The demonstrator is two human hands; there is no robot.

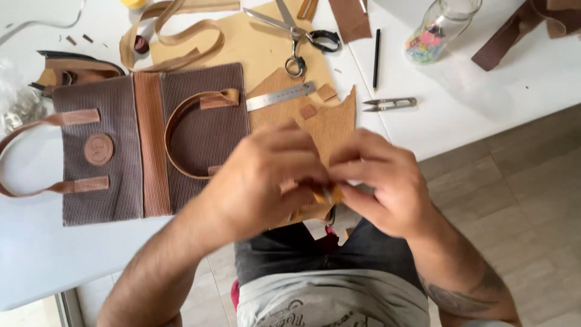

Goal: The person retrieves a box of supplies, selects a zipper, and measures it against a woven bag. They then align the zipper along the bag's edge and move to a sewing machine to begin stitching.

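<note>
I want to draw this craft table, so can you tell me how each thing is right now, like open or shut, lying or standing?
Big scissors: open, lying flat.
Small snips: lying flat, blades slightly apart.
Glass jar: no lid visible, colourful bits inside.
Brown bag piece: spread flat, handles attached.
Metal ruler: lying flat.
Pencil: lying flat.
Left hand: fingers pinching a small tan piece.
Right hand: pinching it too.

bag panel (pixel 121 145) lies left of ruler (pixel 280 96); scissors (pixel 296 36) behind ruler.
</note>
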